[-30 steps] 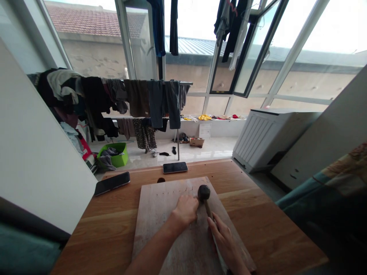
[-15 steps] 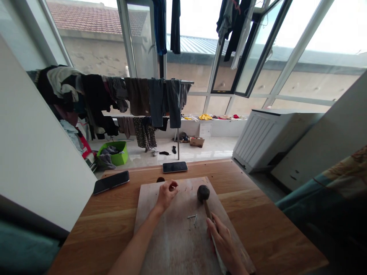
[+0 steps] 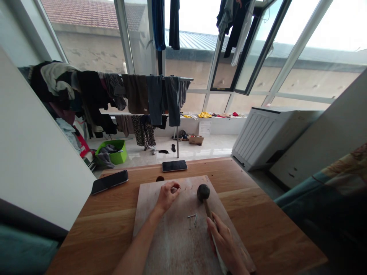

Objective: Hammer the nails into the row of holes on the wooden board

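My right hand point(image 3: 222, 235) is wrapped round the wooden handle of a mallet with a dark, rounded head point(image 3: 203, 192). The head is over the right far part of a wooden board point(image 3: 169, 244). At the board's far side, my left hand point(image 3: 167, 196) has thumb and forefinger pinched together; whatever is between the fingertips is too small to make out. Just right of those fingertips, two thin nails point(image 3: 192, 187) stand up from the board in a row. Several loose nails point(image 3: 195, 220) lie on the board between my hands.
The board lies on a wooden table point(image 3: 266, 206). One phone point(image 3: 110, 181) is at the table's left far corner, another phone point(image 3: 174, 165) beyond the board. A dark round object point(image 3: 159, 178) touches the board's far edge. Behind are a laundry rack point(image 3: 160, 100) and a green basket point(image 3: 118, 154).
My left hand has shifted slightly right, closer to the standing nails, its fingertips drawn together. My right hand and the mallet hold still. The whole view has tilted a little.
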Demonstrator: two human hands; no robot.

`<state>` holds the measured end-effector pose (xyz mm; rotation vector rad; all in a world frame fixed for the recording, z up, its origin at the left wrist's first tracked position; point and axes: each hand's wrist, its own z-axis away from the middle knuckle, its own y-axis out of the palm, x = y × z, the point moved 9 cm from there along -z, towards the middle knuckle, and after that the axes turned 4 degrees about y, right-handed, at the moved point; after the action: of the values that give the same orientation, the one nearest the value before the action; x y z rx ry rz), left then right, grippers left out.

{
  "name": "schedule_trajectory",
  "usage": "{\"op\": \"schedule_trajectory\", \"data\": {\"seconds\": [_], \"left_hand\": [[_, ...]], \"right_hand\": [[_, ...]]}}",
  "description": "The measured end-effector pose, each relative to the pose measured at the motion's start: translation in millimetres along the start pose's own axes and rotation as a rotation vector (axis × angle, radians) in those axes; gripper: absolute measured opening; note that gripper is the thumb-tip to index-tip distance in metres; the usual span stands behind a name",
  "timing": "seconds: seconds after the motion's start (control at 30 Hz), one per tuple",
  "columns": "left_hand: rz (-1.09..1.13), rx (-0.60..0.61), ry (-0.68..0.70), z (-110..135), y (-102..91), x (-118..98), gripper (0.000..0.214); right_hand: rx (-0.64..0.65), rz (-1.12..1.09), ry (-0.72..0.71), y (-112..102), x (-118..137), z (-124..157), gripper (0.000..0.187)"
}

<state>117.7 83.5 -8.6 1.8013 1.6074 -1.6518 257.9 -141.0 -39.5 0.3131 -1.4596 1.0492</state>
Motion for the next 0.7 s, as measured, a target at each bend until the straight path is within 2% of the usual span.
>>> {"op": "schedule_trajectory", "data": {"seconds": [0.17,0.4,0.7], "left_hand": [[0.030,0.019,0.022,0.0,3.5,-1.8,0.015],[0.030,0.010,0.008,-1.5,2.7,1.9,0.014],[0.010,-0.019,-0.003,0.0,0.4,1.3,0.009]], "right_hand": [[0.124,-0.037,0.016,10.7,4.9,0.5,0.054],[0.244,-0.200,-0.028,26.7,32.6,-2.1,0.043],[0.285,-0.259,-0.032,41.6,39.7,-6.1,0.046]]}}
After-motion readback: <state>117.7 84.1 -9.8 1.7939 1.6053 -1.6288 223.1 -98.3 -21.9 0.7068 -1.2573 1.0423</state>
